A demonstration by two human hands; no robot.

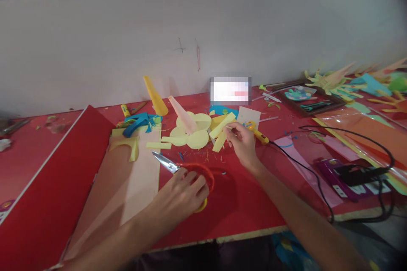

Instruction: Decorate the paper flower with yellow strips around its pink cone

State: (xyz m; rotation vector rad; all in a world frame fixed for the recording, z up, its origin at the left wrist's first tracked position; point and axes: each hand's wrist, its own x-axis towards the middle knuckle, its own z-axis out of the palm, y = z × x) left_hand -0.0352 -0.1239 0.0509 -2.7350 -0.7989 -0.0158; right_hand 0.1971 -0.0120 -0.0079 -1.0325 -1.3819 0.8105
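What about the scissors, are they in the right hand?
No, the left hand has the scissors, while the right hand is at pale yellow paper.

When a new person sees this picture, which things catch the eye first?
The large scissors with silver blades and red and yellow handles, at the left hand, stand out first. Just behind them sits a pale yellow paper flower with a pink paper cone rising from it. Left of it stands a deep yellow paper cone.

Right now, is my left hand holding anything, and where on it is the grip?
Yes: your left hand has the silver-bladed metal scissors with red and yellow handles, gripped at the handles, with the blades clear of the fingers.
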